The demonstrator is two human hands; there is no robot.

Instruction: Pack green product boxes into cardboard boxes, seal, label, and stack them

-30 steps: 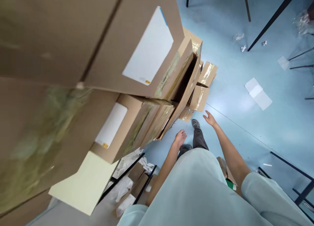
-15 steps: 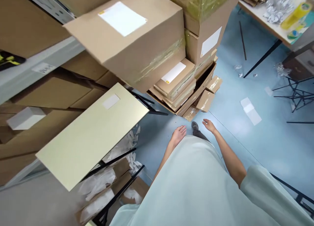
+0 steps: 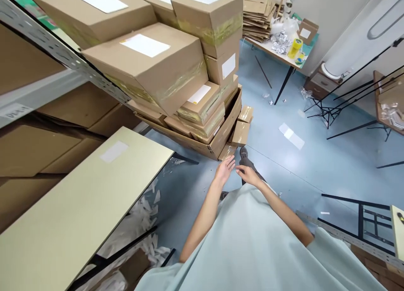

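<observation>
The packing-up of the flat cartons (image 3: pixel 205 99) and the large carton (image 3: pixel 151 68) looks well advanced, as both bear tape and white labels on faces that show; the flat ones are piled inside the near corner of the open carton (image 3: pixel 225 133), rising above its rim, while the large one rests higher, over the rim's left part; a taller stack (image 3: pixel 222 66) stands behind them, also taped and labelled; what appears unfinished is the open carton itself, whose top gapes along its right wall with a dark gap inside; the small cartons (image 3: pixel 241 133) sit on the floor outside that same right wall, taped, with no label on the faces in view; the left hand (image 3: pixel 224 171) is empty, fingers apart and extended, nearest the lowest small carton, though whether it touches cannot be told; the right hand (image 3: pixel 249 175) is close beside it, fingers loosely bent on nothing visible, the two hands nearly meeting; so no carton is being handled at this moment; at left, the pale table (image 3: pixel 78 198) bears one white sheet (image 3: pixel 113 151) near its far corner.
</observation>
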